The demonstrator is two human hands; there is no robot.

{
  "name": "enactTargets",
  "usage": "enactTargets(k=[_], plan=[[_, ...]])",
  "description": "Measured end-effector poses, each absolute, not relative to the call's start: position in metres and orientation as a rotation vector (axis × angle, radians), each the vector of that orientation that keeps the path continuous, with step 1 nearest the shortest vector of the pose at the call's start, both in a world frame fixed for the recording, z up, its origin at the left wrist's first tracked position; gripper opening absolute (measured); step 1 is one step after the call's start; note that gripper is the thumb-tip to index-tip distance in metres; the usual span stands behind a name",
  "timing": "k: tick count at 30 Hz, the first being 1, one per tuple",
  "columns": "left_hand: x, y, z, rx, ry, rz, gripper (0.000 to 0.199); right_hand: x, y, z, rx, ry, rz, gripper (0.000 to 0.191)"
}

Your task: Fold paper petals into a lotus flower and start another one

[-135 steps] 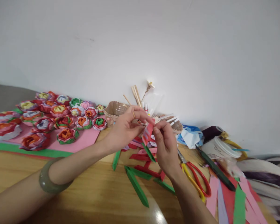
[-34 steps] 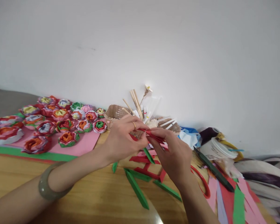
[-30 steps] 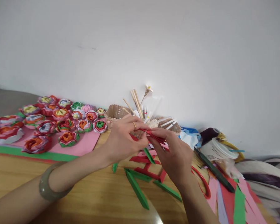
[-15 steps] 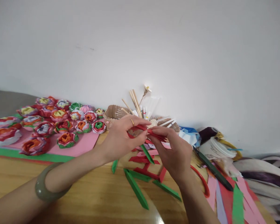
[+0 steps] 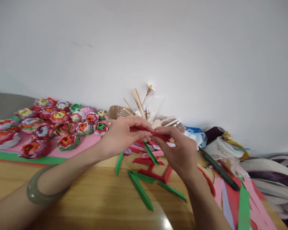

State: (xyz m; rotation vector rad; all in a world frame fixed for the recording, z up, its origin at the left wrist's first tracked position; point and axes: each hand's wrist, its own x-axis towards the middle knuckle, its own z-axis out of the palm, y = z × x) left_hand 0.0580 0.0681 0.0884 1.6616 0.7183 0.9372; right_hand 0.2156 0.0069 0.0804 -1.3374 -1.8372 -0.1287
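Note:
Between both hands, above the table, is a folded red paper strip point(image 5: 162, 136). My left hand point(image 5: 124, 132) pinches its left end between thumb and fingers. My right hand point(image 5: 180, 153) grips the right part, its fingertips almost meeting those of the left. The palms and fingers hide some of the paper. Below the hands lie several folded green paper strips point(image 5: 141, 193) and folded red paper strips point(image 5: 150, 174), with pink ones point(image 5: 153, 154) behind them.
Many colourful paper flowers point(image 5: 68, 142) cover pink sheets point(image 5: 86, 145) on the left. Behind the hands stand a clear plastic tray point(image 5: 116, 113), wooden sticks point(image 5: 138, 102) and white strips. On the right are a lidded white tub point(image 5: 222, 148), a dark green cutter point(image 5: 219, 169) and loose paper strips point(image 5: 244, 204).
My left wrist has lowered and shifted slightly left. Both hands keep hold of the red strip, which now lies flatter between the fingertips. The view has shifted a little.

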Motion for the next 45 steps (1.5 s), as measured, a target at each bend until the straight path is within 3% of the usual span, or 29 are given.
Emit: enactTargets(k=[5, 10, 18, 22, 26, 32, 36, 45], plan=[[0.057, 0.072, 0.086, 1.686, 0.69, 0.882, 0.006, 0.218, 0.01, 0.077, -1.355, -1.832, 0.02, 0.009], [0.055, 0.074, 0.087, 1.63, 0.718, 0.861, 0.018, 0.219, 0.012, 0.076, -1.439, -1.823, 0.077, 0.009], [0.057, 0.074, 0.087, 1.738, 0.929, 0.731, 0.022, 0.214, 0.01, 0.08, -1.484, -1.915, 0.138, 0.006], [0.056, 0.075, 0.086, 1.702, 0.871, 0.682, 0.016, 0.215, 0.01, 0.08, -1.459, -1.919, 0.216, 0.004], [0.055, 0.073, 0.086, 1.723, 0.843, 0.67, 0.009, 0.219, 0.013, 0.078, -1.445, -1.841, 0.376, 0.007], [0.053, 0.072, 0.084, 1.863, 0.853, 0.768, 0.019, 0.225, 0.015, 0.078, -1.491, -1.722, 0.638, 0.017], [0.048, 0.076, 0.086, 2.07, 0.793, 0.75, 0.015, 0.226, 0.014, 0.081, -1.511, -1.672, 0.77, 0.019], [0.036, 0.085, 0.094, 2.489, 0.378, 0.645, 0.019, 0.227, 0.012, 0.085, -1.377, -1.62, 1.237, 0.022]])
